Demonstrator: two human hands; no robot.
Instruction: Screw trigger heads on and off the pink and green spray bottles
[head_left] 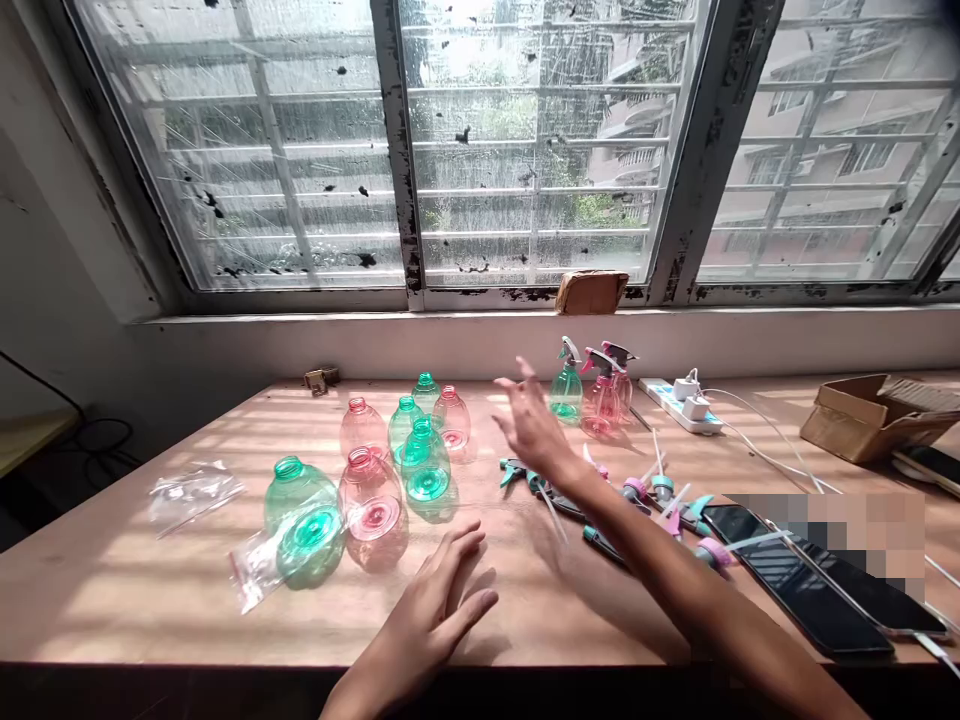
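My left hand (pixel 439 600) rests open near the table's front edge, fingers apart and holding nothing. Raised over the middle of the table, my right hand (pixel 529 415) is open and empty, fingers spread. Left of it stand several open-necked bottles without tops, among them a green bottle (pixel 426 465) and a pink bottle (pixel 371 500). Just beyond the right hand are a green spray bottle (pixel 566 385) and two pink ones, the nearer pink spray bottle (pixel 600 400) in front. Several loose trigger spray heads (pixel 664 490) with white tubes lie under and beside my right forearm, which partly hides them.
Clear plastic bags (pixel 196 495) lie at the left. A power strip (pixel 681 405) with plugged-in chargers and white cables sits at the back right, near an open cardboard box (pixel 874 420). Phones (pixel 799 580) lie at the front right. A brown block (pixel 592 292) rests on the windowsill.
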